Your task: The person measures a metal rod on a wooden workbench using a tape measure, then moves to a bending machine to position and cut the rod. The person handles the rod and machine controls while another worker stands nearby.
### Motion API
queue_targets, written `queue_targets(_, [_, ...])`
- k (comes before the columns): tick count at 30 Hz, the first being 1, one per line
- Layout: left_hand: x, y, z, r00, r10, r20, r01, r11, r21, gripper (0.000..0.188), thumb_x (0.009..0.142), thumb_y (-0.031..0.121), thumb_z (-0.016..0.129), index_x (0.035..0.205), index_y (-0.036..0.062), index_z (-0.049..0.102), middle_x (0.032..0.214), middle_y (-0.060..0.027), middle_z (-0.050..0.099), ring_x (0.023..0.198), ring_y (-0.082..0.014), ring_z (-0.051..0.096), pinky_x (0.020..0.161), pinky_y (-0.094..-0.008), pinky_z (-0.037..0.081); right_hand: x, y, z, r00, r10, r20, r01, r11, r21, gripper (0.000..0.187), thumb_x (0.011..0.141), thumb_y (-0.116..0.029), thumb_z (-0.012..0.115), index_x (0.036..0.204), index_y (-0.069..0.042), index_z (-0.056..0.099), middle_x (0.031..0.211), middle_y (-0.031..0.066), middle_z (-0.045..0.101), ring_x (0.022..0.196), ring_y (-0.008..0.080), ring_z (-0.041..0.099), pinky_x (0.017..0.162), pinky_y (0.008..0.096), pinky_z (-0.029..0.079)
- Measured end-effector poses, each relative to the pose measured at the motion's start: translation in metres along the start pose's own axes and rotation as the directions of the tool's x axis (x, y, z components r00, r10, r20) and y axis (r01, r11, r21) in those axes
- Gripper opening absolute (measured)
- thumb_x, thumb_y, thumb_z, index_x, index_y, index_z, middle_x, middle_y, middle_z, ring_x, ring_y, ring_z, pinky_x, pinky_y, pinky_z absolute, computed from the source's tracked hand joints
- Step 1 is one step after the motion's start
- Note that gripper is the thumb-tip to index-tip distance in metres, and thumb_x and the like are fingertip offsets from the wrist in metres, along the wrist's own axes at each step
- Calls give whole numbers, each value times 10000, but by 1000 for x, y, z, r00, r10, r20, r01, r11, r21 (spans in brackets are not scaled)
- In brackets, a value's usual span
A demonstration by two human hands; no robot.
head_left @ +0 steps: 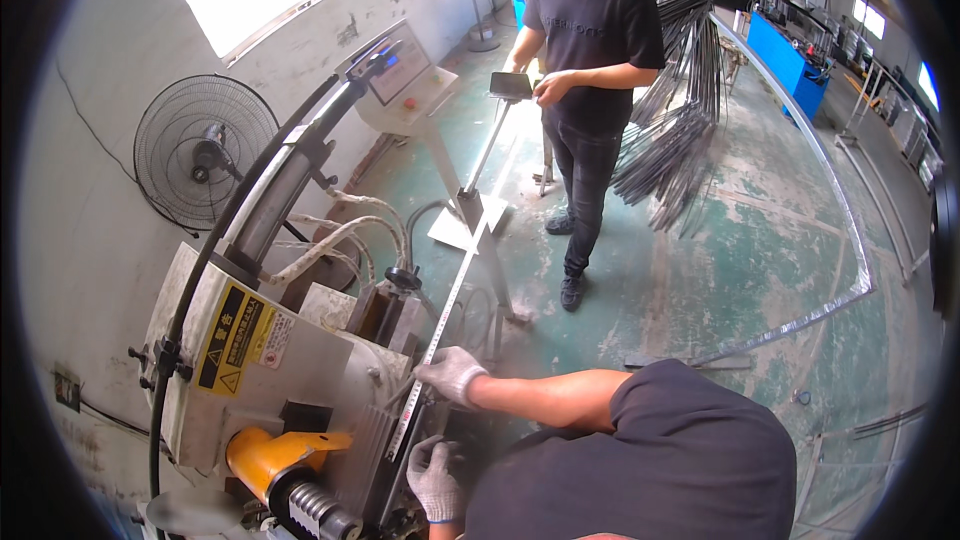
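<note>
A pale measuring tape [440,328] runs from the machine bed at my front away toward a co-worker. My right hand [453,376], in a whitish knit glove, pinches its near stretch between thumb and fingers. Below it my left hand [434,475], gloved alike, hangs beside the tape's near end with its fingers loosely bent and a little apart; I see nothing in it. A dark narrow bar [384,495] lies along the bed by the left hand. At the far end, the co-worker's hands [553,89] hold a flat dark rectangular piece [511,86].
The machine's white housing [290,350] stands at left with an orange part [270,460] and hoses [345,240]. A control panel [395,70] and a fan [207,152] are beyond. Metal bars [670,110] lie bundled behind the co-worker [592,30].
</note>
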State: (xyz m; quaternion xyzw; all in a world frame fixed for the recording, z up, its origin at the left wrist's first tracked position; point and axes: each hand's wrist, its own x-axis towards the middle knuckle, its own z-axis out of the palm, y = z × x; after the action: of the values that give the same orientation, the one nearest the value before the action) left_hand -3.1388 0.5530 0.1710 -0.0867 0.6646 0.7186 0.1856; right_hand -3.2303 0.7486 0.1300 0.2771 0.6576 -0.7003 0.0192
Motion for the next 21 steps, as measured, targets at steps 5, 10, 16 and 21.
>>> queue_targets(5, [6,-10,-3,1000,20,-6,-20,1000,-4,142,1029,0,662,1165,-12,701,949,-117,765,770,-173,715,695,-298,591,-5,-6,-4,1000,29,10,-29,1000,1,329,948,-295,833,1049,18,835,847,89,790,741,160,727,722,365,595])
queue_targets(10, [15,0,-9,1000,15,20,-15,1000,18,113,1055,30,679,1158,1,717,942,-112,772,782,-177,719,692,-310,604,-3,-18,-2,999,29,-18,-29,1000,5,342,946,-310,829,1039,19,838,835,100,787,725,171,727,711,373,596])
queue_targets(16, [23,66,18,999,30,30,-30,999,15,120,1050,21,667,1150,-5,728,943,-113,776,776,-167,709,714,-307,582,28,-68,-1,994,-104,-45,102,993,-59,467,916,-455,799,1002,3,835,872,212,806,871,302,827,769,440,632])
queue_targets(21, [-4,10,-9,977,213,28,-214,951,225,125,1005,58,726,1106,-5,765,1006,-72,769,915,-151,715,856,-320,580,-4,-40,-24,965,-200,-167,147,947,-286,519,947,-483,761,1018,29,808,984,297,781,1017,457,775,870,517,602])
